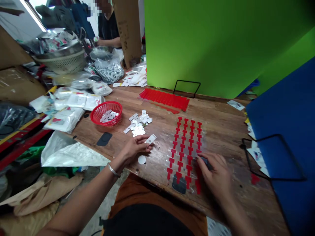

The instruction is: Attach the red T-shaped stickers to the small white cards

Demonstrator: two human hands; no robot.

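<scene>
My left hand (139,144) pinches a small white-and-silver rectangular tag (151,139) above the wooden table. Just beyond it lies a loose pile of similar tags (140,122). My right hand (218,172) is low over the right edge of a sheet of red T-shaped stickers (183,148), set out in columns on a clear backing. Its thumb and forefinger are closed together; what they hold, if anything, is too small to tell. A dark patch shows under the fingers. A white disc (141,160) lies close to my left hand.
A red basket (106,113) holds more tags at left. Red strips (164,99) lie at the back by a green panel (209,42). A black wire stand (273,157) stands right, against a blue panel (292,131). Plastic packets (76,101) crowd the left; a person (109,31) sits beyond.
</scene>
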